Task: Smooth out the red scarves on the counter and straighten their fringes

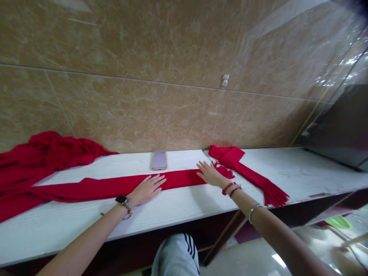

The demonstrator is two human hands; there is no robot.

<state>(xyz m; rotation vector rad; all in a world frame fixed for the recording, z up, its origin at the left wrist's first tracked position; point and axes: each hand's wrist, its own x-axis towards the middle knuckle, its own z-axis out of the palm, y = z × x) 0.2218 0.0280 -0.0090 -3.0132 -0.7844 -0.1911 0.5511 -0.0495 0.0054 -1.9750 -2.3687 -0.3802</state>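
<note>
A long red scarf (94, 188) lies stretched out along the white counter (178, 207). My left hand (148, 188) rests flat on it near its middle, fingers apart, a dark watch on the wrist. My right hand (211, 174) lies flat and open on the scarf's right end, by the red fringe (222, 170). Red and silver bracelets sit on that wrist and forearm. Neither hand grips anything.
A heap of red scarves (48, 151) is piled at the left against the tiled wall. A folded red scarf (247, 172) with a fringed end lies at the right. A phone (159, 159) lies by the wall. A dark box (342, 130) stands far right.
</note>
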